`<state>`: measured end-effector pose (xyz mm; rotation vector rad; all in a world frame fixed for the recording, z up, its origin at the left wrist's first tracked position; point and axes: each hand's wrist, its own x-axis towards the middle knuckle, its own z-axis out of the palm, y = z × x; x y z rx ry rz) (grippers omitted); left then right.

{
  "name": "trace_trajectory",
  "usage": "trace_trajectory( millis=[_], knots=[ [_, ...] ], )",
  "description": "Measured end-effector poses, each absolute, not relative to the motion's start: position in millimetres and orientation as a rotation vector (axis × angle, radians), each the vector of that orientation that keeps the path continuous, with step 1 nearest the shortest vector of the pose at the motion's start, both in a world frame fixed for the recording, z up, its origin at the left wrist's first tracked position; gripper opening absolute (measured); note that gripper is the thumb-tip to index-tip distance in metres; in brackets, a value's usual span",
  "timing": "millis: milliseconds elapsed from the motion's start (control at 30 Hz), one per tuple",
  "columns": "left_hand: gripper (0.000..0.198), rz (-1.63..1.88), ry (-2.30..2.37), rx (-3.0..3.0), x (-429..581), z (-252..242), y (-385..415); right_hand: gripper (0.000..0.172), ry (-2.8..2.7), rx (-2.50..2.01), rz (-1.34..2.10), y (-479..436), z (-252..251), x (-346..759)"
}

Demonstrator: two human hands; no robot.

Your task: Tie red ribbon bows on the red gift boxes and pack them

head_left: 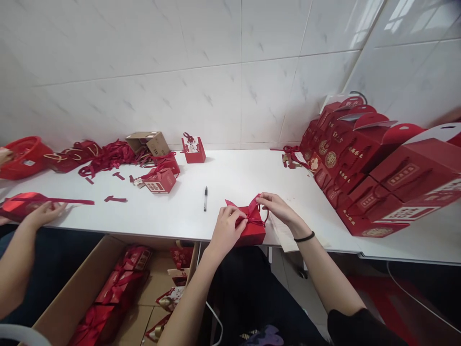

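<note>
A small red gift box [252,231] sits at the near edge of the white table [230,178], with a dark red ribbon [252,211] across its top. My left hand [226,228] is closed, pinching the ribbon at the box's left side. My right hand [275,206] is closed on the ribbon's right end, just above the box. A black hair tie circles my right wrist.
A black pen [205,198] lies left of the box. Stacked large red gift boxes [363,158] fill the right side. Loose ribbons [108,156], small red boxes [160,180] and a red basket [23,156] lie at left. Another person's hand [43,211] holds a red piece. A cardboard carton [82,283] stands below.
</note>
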<state>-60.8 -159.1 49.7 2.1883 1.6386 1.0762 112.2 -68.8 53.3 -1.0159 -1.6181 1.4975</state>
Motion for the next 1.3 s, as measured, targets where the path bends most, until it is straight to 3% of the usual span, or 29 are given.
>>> trace_trajectory(
  millis=[333,433,533,667,833,1033,1200,1300],
  knots=[
    [0.008,1.015,1.659,2.148,-60.3,53.3,-158.2,0.022,-1.631,-1.090,1.493,-61.0,49.1,87.8],
    [0.018,1.010,1.657,2.172,-60.5,52.1,-158.2,0.021,-1.638,-1.147,1.444,-57.9,43.2,83.0],
    [0.026,1.005,1.642,2.225,-60.7,51.2,-157.8,0.021,-1.615,-1.220,1.328,-58.1,39.7,82.7],
    [0.021,1.010,1.644,2.233,-60.5,51.1,-157.3,0.026,-1.504,-1.301,1.043,-78.0,39.2,98.4],
    [0.027,0.991,1.652,2.224,-61.1,49.5,-156.6,0.024,-1.836,-1.038,1.024,-122.0,43.3,124.4],
    [0.031,0.993,1.687,2.236,-60.8,46.1,-154.6,0.016,-2.002,-1.024,0.861,-137.1,47.7,125.2],
    [0.030,1.012,1.686,2.176,-59.9,48.7,-155.8,0.025,-2.080,-1.009,0.619,-134.7,46.2,127.7],
    [0.032,1.243,1.655,2.026,-63.1,46.4,-159.9,0.031,-2.055,-1.048,0.538,-135.9,46.0,130.8]
  ],
)
